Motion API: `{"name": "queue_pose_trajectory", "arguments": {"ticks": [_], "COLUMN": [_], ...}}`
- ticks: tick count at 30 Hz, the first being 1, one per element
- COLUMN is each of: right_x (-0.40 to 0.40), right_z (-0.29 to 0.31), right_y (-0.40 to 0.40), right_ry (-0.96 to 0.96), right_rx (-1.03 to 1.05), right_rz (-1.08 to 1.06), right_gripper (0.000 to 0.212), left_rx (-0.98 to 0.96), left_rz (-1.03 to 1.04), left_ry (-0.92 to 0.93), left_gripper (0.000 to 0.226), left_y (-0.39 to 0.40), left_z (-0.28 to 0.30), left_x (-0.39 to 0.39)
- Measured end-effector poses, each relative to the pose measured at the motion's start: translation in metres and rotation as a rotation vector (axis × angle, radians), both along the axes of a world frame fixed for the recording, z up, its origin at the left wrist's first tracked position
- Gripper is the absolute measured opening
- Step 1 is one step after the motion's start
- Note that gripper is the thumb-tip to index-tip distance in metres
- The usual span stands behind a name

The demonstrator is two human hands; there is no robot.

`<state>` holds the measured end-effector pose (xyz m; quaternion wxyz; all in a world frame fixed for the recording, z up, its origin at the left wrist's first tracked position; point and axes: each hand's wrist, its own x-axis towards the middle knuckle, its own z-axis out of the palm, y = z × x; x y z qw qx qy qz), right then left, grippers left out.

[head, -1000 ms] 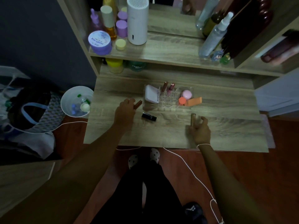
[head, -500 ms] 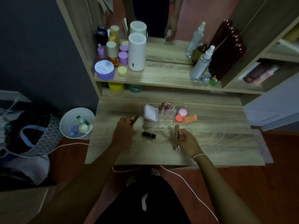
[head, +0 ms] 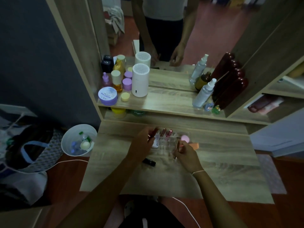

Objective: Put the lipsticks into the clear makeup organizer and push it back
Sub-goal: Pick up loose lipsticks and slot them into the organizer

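The clear makeup organizer [head: 164, 144] stands on the wooden desk [head: 222, 170] with two lipsticks [head: 166, 132] upright in its back slots. My left hand [head: 142, 142] holds a reddish-brown lipstick [head: 153, 132] over the organizer's left side. My right hand [head: 185, 153] grips a slim gold lipstick [head: 176, 147] upright at the organizer's front right. A black lipstick [head: 149, 161] lies on the desk in front of the organizer, between my arms.
A pink sponge [head: 185, 138] and an orange item [head: 195, 145] sit in the organizer's right part. A shelf above carries a white cylinder [head: 140, 80], jars and spray bottles [head: 204, 92]. A white bin [head: 79, 139] stands left of the desk.
Both hands have lifted their lipsticks from the desk and moved in toward the organizer. The camera has tilted up, showing more of the mirror.
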<state>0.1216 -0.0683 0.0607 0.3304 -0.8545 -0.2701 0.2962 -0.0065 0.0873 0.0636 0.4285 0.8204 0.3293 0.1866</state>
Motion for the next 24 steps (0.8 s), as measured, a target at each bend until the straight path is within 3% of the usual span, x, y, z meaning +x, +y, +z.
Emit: {"name": "queue_pose_trajectory", "arguments": {"ticks": [6, 10, 14, 24], "right_x": [0.006, 0.048, 0.049, 0.067], "right_z": [0.007, -0.008, -0.005, -0.017], "right_y": [0.011, 0.023, 0.026, 0.041], "right_ry": [-0.078, 0.004, -0.066, -0.226], "right_rx": [0.029, 0.059, 0.156, 0.174], "right_rz": [-0.067, -0.111, -0.158, -0.078], "right_gripper": [0.012, 0.018, 0.021, 0.02], "left_rx": [0.021, -0.008, -0.004, -0.03], "left_rz": [0.006, 0.05, 0.042, 0.044], "left_ry": [-0.059, 0.014, 0.032, 0.062], "left_gripper": [0.01, 0.008, 0.004, 0.012], "left_y": [-0.004, -0.004, -0.006, -0.007], "left_z": [-0.006, -0.028, -0.031, -0.042], "left_x": [0.001, 0.036, 0.032, 0.043]}}
